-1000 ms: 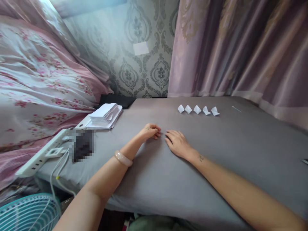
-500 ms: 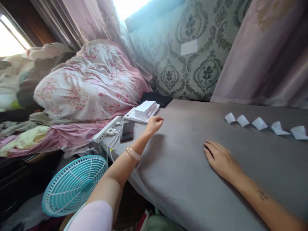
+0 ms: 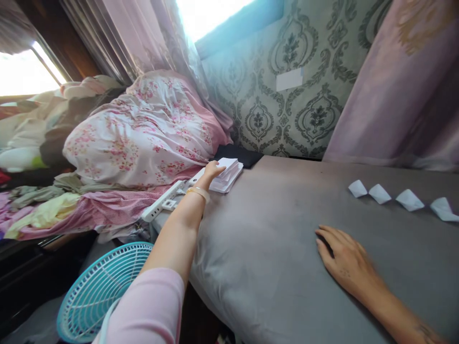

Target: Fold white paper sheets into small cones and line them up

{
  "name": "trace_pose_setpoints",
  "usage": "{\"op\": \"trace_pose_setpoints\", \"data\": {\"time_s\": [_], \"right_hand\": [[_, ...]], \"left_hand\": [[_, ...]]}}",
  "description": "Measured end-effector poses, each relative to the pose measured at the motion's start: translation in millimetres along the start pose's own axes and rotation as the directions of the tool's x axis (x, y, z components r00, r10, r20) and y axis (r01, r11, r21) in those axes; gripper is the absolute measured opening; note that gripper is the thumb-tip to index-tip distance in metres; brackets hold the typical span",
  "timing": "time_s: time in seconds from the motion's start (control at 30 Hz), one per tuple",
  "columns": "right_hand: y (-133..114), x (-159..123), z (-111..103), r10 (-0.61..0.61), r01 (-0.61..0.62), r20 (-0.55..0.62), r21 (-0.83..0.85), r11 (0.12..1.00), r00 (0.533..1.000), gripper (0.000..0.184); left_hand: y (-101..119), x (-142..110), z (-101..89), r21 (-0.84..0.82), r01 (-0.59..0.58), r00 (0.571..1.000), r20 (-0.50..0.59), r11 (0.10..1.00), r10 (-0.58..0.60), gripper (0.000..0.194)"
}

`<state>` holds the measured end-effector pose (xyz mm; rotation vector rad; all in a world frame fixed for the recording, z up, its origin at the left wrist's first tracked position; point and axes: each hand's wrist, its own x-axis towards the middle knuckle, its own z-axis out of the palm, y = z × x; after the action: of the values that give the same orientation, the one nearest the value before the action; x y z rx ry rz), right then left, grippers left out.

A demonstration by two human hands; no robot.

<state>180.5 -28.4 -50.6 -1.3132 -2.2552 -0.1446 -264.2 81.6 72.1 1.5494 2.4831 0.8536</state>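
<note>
"Four folded white papers sit well right of the power strip. What's hard to see from your end?"

"The rightmost is cut off by the edge of my view, my left forearm blocks the surface just right of the strip, and I can't tell whether my left hand grips anything."

"Where's the paper stack?"

"Just beyond the strip's far end, under my left hand; my right hand rests palm-down, fingers loosely spread, well right of the strip."

"Its direction?"

"Its right edge runs away from me, leaning right; I can't judge the long axis."
</note>
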Motion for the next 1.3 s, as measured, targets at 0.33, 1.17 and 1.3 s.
{"op": "trace_pose_setpoints", "data": {"time_s": [0.33, 1.17, 1.3], "right_hand": [[-1, 0, -2, 0.006, -0.006, -0.02, 0.007, 1.0, 1.0, 0.041], [-1, 0, 1, -0.009, 0.008, -0.029, -0.016, 1.0, 1.0, 0.042], [-1, 1, 0, -0.014, 0.014, -0.029, -0.022, 1.0, 0.999, 0.042]], "left_hand": [[4, 10, 4.1, 0.122, 0.039, 0.992, 0.111, 0.992, -0.053, 0.05], [-3, -5, 10.8, 0.06, -0.043, 0.995, 0.093, 0.997, 0.037, 0.026], [-5, -7, 10.5, -0.019, -0.035, 0.996, 0.077, 0.999, 0.037, 0.026]]}}
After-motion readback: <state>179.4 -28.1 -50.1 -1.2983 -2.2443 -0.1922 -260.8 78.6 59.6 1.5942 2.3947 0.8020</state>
